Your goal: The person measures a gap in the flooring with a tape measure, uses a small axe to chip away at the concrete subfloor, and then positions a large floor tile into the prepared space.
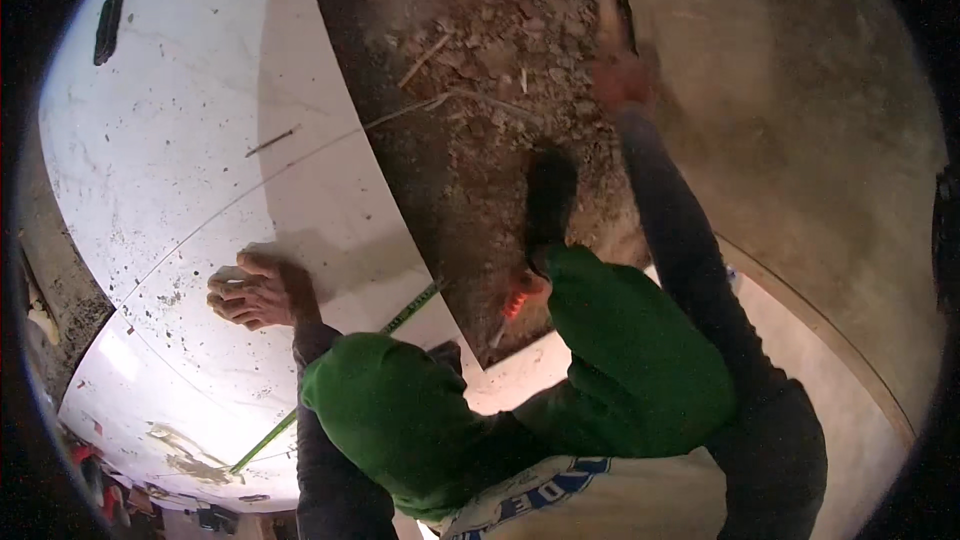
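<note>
Watching remotely, I see the left hand (pixel 262 292) rest loosely spread, gripping nothing, on the white slab (pixel 200 140), left of the debris (pixel 450 160); the right hand (pixel 624 78) blurs, its hold I cannot tell. A green-clad knee (pixel 385 420) partly hides the green strip (pixel 265 443).

From the wearer's head, we look down through one fisheye lens, close above the green-clad knees (pixel 380 410), the left hand (pixel 262 292) and right hand (pixel 622 82) within view.
</note>
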